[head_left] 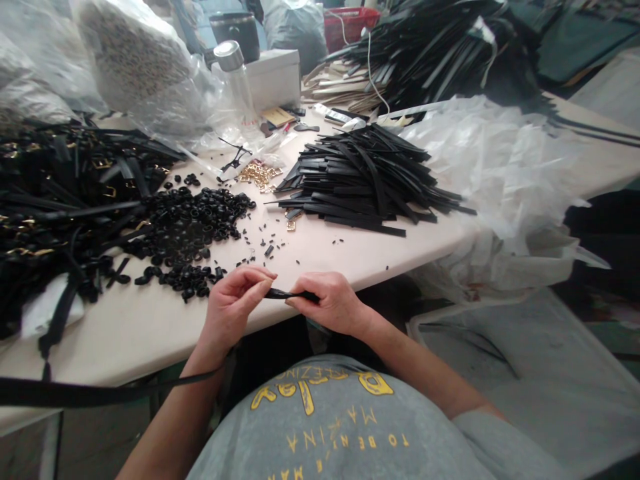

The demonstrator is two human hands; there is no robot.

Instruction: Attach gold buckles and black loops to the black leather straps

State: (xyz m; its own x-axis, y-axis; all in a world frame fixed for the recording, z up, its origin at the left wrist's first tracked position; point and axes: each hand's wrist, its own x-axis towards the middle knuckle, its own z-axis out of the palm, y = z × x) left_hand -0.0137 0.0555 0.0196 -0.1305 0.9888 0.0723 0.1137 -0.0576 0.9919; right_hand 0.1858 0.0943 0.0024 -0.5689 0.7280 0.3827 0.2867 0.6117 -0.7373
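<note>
Both hands meet at the table's front edge, pinching one thin black strap point(280, 294) between them. My left hand point(234, 305) grips its left end with curled fingers. My right hand point(327, 302) closes around its right part. A long black strap point(100, 392) trails from under my left forearm off to the left. Just beyond the hands lies a heap of small black loops point(193, 223). Farther right is a pile of cut black strips point(363, 177). A small cluster of gold buckles point(257, 175) sits between them.
A tangle of black straps with gold fittings point(55, 207) fills the left of the pale table point(325, 250). Clear plastic bags point(500, 173), a water bottle point(240, 83), a white box point(273, 77) and stacked black strips point(425, 47) stand behind and to the right.
</note>
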